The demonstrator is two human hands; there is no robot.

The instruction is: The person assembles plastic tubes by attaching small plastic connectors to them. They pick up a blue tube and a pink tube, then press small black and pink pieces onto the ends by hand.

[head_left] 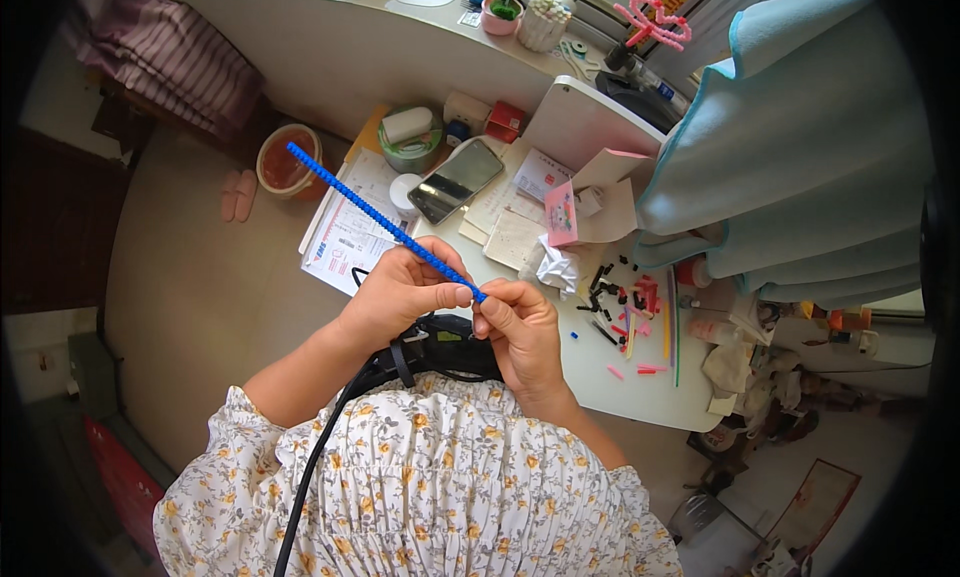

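Observation:
A long, thin blue ridged stick runs slantwise from between my hands to the far left, its upper end free in the air. My left hand closes around it near its lower end, thumb against it. With thumb and fingers, my right hand pinches the very tip of the same stick. The two hands are close together above the near edge of the white table. Right of them on the tabletop lie short black pieces, pink and red pieces, and several thin coloured sticks.
A phone, papers, a crumpled tissue and an opened pink box crowd the table beyond my hands. A light blue curtain hangs at the right. On the floor at left stand a bucket and pink slippers.

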